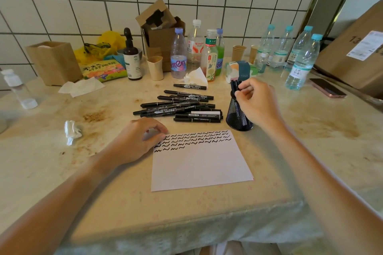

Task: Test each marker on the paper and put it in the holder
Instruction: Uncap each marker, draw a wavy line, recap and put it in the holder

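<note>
- A white sheet of paper lay nearest, close to the table's front edge, with rows of short black squiggles across its far end.
- The left hand rested on the paper's far left corner, fingers loosely curled and holding nothing.
- Just past the paper's far edge lay a loose pile of black markers with white printed labels too small to read; one more marker lay apart behind it.
- A black mesh holder stood beside the pile's right end, near the paper's far right corner, with several black markers upright in it.
- The right hand was at the holder's mouth, fingertips pinching the top of a marker standing in it.
- Farther back toward the tiled wall, a pack read "TISSUE", and one bottle's label read "Wahaha".
</note>
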